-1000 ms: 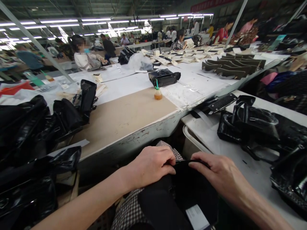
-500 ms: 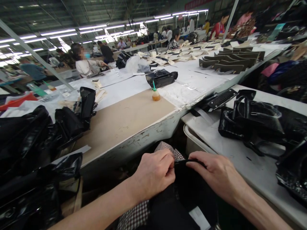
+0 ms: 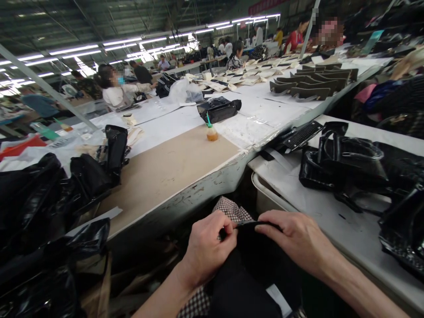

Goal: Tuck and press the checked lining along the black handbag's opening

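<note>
A black bag [image 3: 245, 285] is held at the near middle of the scene, in front of the near edge of the long bench [image 3: 172, 163]; its dark rim is pinched between thumb and curled fingers by the left hand [image 3: 212, 245]; farther right along the same rim, the edge is gripped by the right hand [image 3: 294, 234], the thumb being laid inside and the fingers over the top. Inside the bag a white label [image 3: 279, 300] is seen; beyond the rim, some checked cloth [image 3: 230, 210] is partly hidden.

On the bench, a squeeze bottle [image 3: 212, 133] with a green nozzle and amber liquid is stood upright; just beyond it a black handbag [image 3: 218, 110] is laid, with dark curved panels [image 3: 314, 81] set in rows at the far right. Glossy black bags are heaped at the left [image 3: 91, 174]; others are piled on a white side bench [image 3: 318, 212] at the right.
</note>
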Motion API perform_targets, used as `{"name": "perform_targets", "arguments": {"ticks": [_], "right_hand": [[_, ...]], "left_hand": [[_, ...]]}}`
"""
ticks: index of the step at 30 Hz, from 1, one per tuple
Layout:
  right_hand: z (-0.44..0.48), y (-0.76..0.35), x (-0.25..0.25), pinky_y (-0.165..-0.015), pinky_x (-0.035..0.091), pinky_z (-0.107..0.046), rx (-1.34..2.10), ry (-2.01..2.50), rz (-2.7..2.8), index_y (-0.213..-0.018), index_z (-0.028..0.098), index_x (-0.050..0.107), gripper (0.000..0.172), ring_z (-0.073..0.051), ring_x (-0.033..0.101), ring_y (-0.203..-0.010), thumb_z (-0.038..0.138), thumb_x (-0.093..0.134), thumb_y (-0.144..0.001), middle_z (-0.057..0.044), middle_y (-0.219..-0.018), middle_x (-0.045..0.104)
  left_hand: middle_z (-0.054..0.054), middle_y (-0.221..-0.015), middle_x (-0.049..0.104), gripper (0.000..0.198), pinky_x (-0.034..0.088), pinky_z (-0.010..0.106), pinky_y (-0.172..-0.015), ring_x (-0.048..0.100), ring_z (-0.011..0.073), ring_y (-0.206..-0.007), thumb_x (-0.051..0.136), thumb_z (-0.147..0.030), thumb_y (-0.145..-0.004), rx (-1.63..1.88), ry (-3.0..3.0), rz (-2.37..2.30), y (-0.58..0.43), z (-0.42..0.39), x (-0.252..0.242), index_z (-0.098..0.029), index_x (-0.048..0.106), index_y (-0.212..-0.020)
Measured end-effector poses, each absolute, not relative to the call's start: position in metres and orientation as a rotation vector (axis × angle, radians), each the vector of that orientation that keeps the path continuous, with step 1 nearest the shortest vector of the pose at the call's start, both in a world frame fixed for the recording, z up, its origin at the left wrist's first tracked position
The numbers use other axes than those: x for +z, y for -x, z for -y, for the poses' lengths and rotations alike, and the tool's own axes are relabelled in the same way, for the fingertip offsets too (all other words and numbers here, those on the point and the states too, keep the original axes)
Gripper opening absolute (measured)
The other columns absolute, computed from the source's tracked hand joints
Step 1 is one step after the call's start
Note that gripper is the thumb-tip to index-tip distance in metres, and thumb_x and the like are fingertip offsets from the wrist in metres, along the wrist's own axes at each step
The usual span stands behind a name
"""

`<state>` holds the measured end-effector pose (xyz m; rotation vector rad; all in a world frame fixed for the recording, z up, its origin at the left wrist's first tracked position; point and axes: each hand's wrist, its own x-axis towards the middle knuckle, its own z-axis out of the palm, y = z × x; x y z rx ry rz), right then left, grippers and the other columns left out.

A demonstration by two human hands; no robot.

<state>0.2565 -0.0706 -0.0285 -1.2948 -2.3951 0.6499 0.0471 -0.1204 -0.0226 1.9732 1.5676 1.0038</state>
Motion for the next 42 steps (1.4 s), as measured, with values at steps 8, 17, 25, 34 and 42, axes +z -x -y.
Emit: {"name": "perform_targets", "arguments": {"ticks": [8, 17, 25, 34, 42], "right_hand": [[0.067, -0.256, -0.02, -0.064, 0.044, -0.026, 0.732, 1.213, 2.521, -0.091, 0.025, 0.068, 0.012, -0.017, 0.067, -0.078, 0.025, 0.056, -0.093, 0.002, -0.085, 0.069], [0.063, -0.228, -0.003, -0.071, 0.046, -0.025, 0.927, 0.952, 2.543, -0.092, 0.026, 0.072, 0.015, -0.016, 0.067, -0.079, 0.017, 0.061, -0.088, 0.004, -0.085, 0.073], [0.068, -0.223, -0.01, -0.067, 0.043, -0.022, 0.952, 1.027, 2.458, -0.083, 0.025, 0.072, 0.015, -0.013, 0.066, -0.075, 0.017, 0.058, -0.083, 0.005, -0.079, 0.072], [0.071, -0.22, -0.008, -0.062, 0.037, -0.02, 0.946, 0.946, 2.504, -0.072, 0.021, 0.056, 0.018, -0.01, 0.056, -0.067, 0.006, 0.049, -0.079, 0.006, -0.072, 0.059], [0.053, -0.212, -0.021, -0.064, 0.045, -0.019, 1.013, 0.835, 2.54, -0.073, 0.023, 0.057, 0.014, -0.015, 0.066, -0.074, 0.011, 0.05, -0.078, 0.004, -0.078, 0.069]], "left_hand": [[-0.004, -0.065, 0.063, 0.024, 0.038, 0.02, -0.054, 0.051, 0.0087, -0.056, 0.068, -0.009, -0.062, 0.909, -1.227, -1.51, -0.046, 0.115, -0.016, -0.017, 0.05, -0.076], [-0.004, -0.067, 0.063, 0.015, 0.038, 0.019, -0.052, 0.052, 0.0095, -0.058, 0.07, -0.012, -0.068, 0.803, -1.5, -1.606, -0.042, 0.121, -0.005, -0.017, 0.057, -0.076], [0.0, -0.089, 0.068, 0.013, 0.047, 0.022, -0.073, 0.063, 0.0146, -0.08, 0.061, -0.026, -0.089, 0.505, -2.033, -1.534, -0.021, 0.128, 0.002, -0.022, 0.073, -0.094], [0.004, -0.073, 0.062, 0.016, 0.043, 0.023, -0.061, 0.056, 0.0143, -0.066, 0.051, -0.017, -0.084, 0.647, -2.242, -1.45, -0.029, 0.128, -0.026, -0.016, 0.066, -0.078], [0.003, -0.075, 0.063, 0.006, 0.044, 0.026, -0.057, 0.057, 0.0176, -0.066, 0.065, -0.023, -0.068, 0.582, -1.958, -1.579, -0.023, 0.108, -0.052, -0.022, 0.066, -0.074]]}}
